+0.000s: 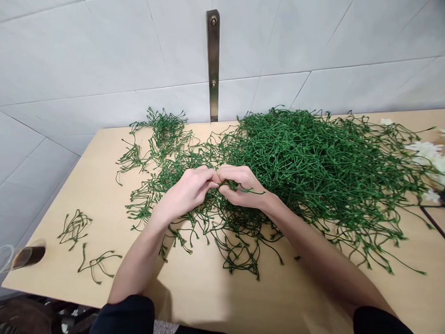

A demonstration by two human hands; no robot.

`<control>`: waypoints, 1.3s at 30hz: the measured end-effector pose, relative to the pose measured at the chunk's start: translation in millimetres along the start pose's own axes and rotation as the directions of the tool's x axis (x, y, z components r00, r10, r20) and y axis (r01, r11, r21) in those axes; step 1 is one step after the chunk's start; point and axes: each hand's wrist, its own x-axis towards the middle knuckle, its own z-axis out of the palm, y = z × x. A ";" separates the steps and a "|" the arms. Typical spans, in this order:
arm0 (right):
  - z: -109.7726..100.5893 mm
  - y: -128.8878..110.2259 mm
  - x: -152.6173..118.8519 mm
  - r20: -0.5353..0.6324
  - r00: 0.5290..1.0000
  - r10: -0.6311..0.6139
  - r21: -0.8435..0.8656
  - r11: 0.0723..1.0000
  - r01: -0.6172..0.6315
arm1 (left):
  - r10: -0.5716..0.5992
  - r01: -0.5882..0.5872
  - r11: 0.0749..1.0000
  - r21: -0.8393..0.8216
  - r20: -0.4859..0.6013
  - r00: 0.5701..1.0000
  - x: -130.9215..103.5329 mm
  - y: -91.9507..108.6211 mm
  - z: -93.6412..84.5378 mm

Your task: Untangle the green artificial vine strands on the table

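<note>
Black fabric sleeves [122,321] lie nearest, with two bare forearms [140,265] reaching over the flat, pale wood-toned desk [198,297]. Across its right part sprawls a large, tangled heap of thin green plastic-looking stems [310,159]; a sparser green spread [166,139] runs off its left side. Forked tips could snag one another, so drawing out one stem may drag neighbours along. White, artificial-looking flowers [441,164] at the heap's right end might catch in the same tangle.

Left hand [192,190] and right hand [241,183] meet above the heap's left border, each grip closed to a pinch, fingertips touching or nearly so. Near the desk's left end is a clear cup of dark brown liquid [24,256]; a wide swing of the left elbow could tip it and wet the loose green stems [75,229] beside it.

Smallest is the thin green bunch [233,185] between the hands: one end at the meeting fingertips, the rest through the right grip, its tips poking out toward the right wrist. A slack pinch could let it slip; how many strands are held is hidden.
</note>
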 end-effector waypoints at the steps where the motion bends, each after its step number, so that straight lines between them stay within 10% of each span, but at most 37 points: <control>1: 0.0 0.3 0.0 0.001 1.000 -0.010 -0.002 1.000 0.010 | 0.000 0.000 1.000 0.003 -0.004 1.000 -0.2 0.0 0.0; 16: -14.7 3.1 1.0 0.111 0.993 0.050 -0.050 0.998 -0.045 | -0.031 0.029 0.999 -0.042 -0.041 0.999 5.9 -2.2 0.1; 25: -5.7 -9.8 2.0 0.218 0.972 0.092 -0.117 0.991 -0.067 | -0.242 0.242 0.970 0.001 -0.015 0.970 -15.3 -0.7 7.0; 31: 11.9 -13.1 0.7 0.245 0.929 0.277 -0.030 0.960 -0.278 | -0.223 0.223 0.975 -0.011 -0.027 0.974 -33.8 -5.9 21.7; 39: 26.9 23.1 -9.9 0.307 0.771 0.558 0.298 0.713 -0.635 | -0.343 0.274 0.852 -0.446 -0.079 0.936 -19.0 -32.7 59.0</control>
